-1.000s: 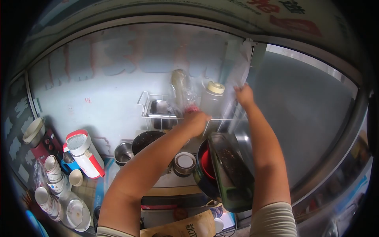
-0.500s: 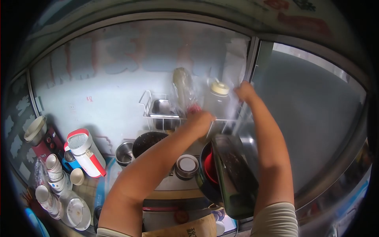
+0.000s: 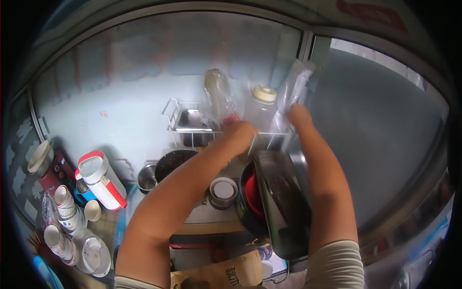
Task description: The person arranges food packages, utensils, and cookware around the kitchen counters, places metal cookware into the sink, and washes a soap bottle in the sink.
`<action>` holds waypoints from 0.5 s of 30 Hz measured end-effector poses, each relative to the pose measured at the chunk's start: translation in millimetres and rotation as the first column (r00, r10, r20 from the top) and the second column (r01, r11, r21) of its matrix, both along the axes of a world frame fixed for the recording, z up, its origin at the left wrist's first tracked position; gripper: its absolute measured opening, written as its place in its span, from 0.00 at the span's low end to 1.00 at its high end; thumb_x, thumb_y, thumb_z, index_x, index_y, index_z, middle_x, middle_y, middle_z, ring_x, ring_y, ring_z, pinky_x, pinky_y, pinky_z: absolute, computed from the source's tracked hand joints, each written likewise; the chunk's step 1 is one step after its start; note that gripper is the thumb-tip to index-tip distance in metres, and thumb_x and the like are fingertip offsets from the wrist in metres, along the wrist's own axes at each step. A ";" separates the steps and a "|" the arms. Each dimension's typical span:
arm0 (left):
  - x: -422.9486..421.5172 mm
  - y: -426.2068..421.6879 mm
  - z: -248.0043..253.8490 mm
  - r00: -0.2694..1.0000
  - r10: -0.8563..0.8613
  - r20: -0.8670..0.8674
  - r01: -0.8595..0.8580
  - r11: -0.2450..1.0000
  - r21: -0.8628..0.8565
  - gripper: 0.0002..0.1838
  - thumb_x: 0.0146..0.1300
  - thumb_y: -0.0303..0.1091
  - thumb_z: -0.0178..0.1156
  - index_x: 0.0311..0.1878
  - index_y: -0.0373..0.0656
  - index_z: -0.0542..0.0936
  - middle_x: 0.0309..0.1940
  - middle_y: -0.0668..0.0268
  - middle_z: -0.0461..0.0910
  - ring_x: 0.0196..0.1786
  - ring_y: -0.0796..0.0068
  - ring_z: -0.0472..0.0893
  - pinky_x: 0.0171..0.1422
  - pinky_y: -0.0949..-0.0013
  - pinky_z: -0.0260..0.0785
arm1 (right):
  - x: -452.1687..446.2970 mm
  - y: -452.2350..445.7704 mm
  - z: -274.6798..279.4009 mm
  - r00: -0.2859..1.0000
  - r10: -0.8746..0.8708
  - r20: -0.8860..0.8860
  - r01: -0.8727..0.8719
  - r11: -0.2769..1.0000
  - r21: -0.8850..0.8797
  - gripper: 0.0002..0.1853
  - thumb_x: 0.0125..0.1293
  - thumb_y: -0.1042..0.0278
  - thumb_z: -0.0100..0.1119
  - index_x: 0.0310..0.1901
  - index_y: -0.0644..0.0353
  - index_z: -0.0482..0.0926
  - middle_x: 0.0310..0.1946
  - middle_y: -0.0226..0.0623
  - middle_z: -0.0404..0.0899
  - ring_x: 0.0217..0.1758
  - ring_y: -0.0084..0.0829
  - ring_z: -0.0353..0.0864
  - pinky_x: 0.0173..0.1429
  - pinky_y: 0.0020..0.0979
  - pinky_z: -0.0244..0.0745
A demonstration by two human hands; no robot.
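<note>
Both arms reach out in front. The left arm (image 3: pixel 180 195) slants over to the right, with its elbow bent. The right arm (image 3: pixel 331 180) goes up and leans left. The left hand (image 3: pixel 240 132) hides its fingertips. The right hand (image 3: pixel 299 116) is curled up, a bit higher.

Your left hand (image 3: pixel 239 135) is at the front rail of the white wire rack (image 3: pixel 190 130), below a bagged bundle (image 3: pixel 217 91); your right hand (image 3: pixel 299 116) holds translucent plastic (image 3: pixel 294 89) beside a cream-lidded jar (image 3: pixel 260 110).
</note>
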State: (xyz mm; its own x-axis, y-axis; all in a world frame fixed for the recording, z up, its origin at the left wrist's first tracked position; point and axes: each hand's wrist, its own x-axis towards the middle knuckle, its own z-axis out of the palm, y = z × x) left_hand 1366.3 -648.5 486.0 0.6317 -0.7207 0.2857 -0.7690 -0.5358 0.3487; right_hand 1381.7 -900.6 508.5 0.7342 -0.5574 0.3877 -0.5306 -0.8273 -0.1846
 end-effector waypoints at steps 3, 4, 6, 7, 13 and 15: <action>7.4 0.1 -7.8 0.998 -0.021 0.064 0.024 0.998 -0.054 0.24 0.53 0.19 0.55 0.54 0.52 0.77 0.35 0.49 0.79 0.37 0.58 0.81 0.44 0.62 0.71 | -41.7 25.3 30.7 0.999 0.004 0.038 -0.004 1.000 0.018 0.20 0.54 0.57 0.61 0.46 0.60 0.79 0.48 0.45 0.77 0.52 0.43 0.77 0.54 0.38 0.73; 10.3 0.0 -12.1 0.992 -0.032 0.125 0.040 0.997 -0.062 0.24 0.53 0.19 0.55 0.53 0.51 0.77 0.36 0.49 0.79 0.37 0.58 0.81 0.44 0.62 0.71 | -50.7 28.8 38.4 0.999 0.024 0.025 -0.024 1.000 -0.016 0.21 0.53 0.56 0.63 0.45 0.60 0.79 0.48 0.44 0.77 0.52 0.43 0.77 0.54 0.38 0.73; 13.9 -3.0 -17.2 0.992 -0.012 0.125 0.021 0.997 -0.074 0.24 0.51 0.19 0.57 0.52 0.50 0.77 0.37 0.50 0.79 0.40 0.56 0.80 0.45 0.61 0.70 | -70.3 35.4 48.8 0.998 0.061 -0.008 -0.062 0.995 -0.083 0.22 0.51 0.54 0.65 0.44 0.59 0.79 0.47 0.43 0.78 0.51 0.43 0.77 0.53 0.38 0.74; 16.1 -3.9 -18.3 0.986 -0.018 0.167 0.030 0.997 -0.067 0.24 0.50 0.19 0.57 0.52 0.49 0.77 0.38 0.50 0.79 0.41 0.56 0.80 0.47 0.61 0.70 | -83.3 43.8 53.2 0.999 0.046 -0.014 -0.047 0.995 -0.091 0.22 0.51 0.54 0.65 0.44 0.60 0.79 0.47 0.42 0.78 0.51 0.43 0.77 0.53 0.38 0.74; -10.4 8.2 -24.3 0.774 0.057 0.630 0.151 0.950 -0.272 0.24 0.46 0.19 0.58 0.51 0.42 0.78 0.36 0.48 0.78 0.45 0.55 0.77 0.52 0.62 0.69 | -165.9 105.2 55.2 0.986 0.085 -0.142 -0.102 0.988 -0.114 0.21 0.54 0.53 0.62 0.44 0.61 0.79 0.44 0.45 0.79 0.51 0.44 0.77 0.51 0.39 0.74; -29.3 14.1 -26.2 0.745 0.075 0.662 0.170 0.939 -0.298 0.14 0.50 0.25 0.58 0.43 0.40 0.79 0.31 0.48 0.77 0.41 0.52 0.78 0.47 0.59 0.70 | -195.4 123.0 46.6 0.957 0.133 -0.259 -0.162 0.983 -0.092 0.22 0.57 0.50 0.59 0.43 0.62 0.79 0.45 0.47 0.78 0.51 0.44 0.77 0.51 0.40 0.74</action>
